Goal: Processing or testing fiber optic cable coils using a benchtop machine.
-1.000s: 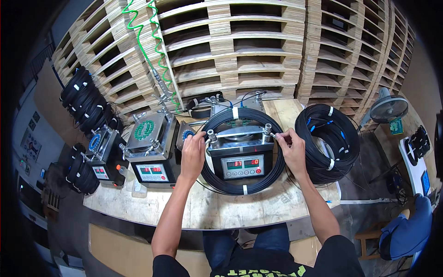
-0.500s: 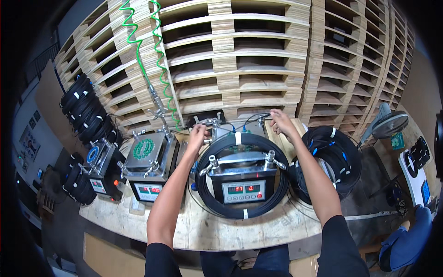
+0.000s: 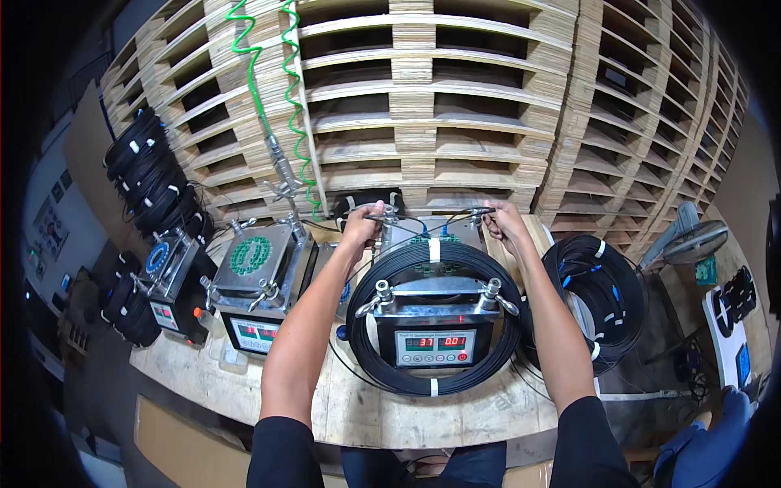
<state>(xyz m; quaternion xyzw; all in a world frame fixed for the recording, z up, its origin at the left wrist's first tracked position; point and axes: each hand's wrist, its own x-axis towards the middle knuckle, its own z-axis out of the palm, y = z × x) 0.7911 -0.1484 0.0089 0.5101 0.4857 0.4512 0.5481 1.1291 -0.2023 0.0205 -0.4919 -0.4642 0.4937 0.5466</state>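
Observation:
A coil of black cable [image 3: 358,325] hangs around the front of a metal polishing machine [image 3: 435,348] with a lit display. Thin black cable lengths run from the coil's top side toward both hands, near blue connectors [image 3: 445,231] on the machine's top plate. My left hand [image 3: 362,225] is closed around a black cable end beside the back left clamp [image 3: 390,214]. On the other side, my right hand [image 3: 508,223] pinches another black cable end by the back right clamp [image 3: 478,215]. The fingertips of both hands are partly hidden.
Two similar machines stand left, the nearer with a green ring of connectors [image 3: 250,256]. More black coils [image 3: 598,293] lie right, near a fan [image 3: 691,242]. Stacked wooden pallets [image 3: 413,106] rise behind the wooden table [image 3: 366,423]. Green spiral hoses [image 3: 259,89] hang down. A person's blue sleeve [image 3: 701,435] shows lower right.
My left hand has moved slightly up and right, onto a cable end by the back left clamp. My right hand has come lower, beside the back right clamp. The view has shifted a little.

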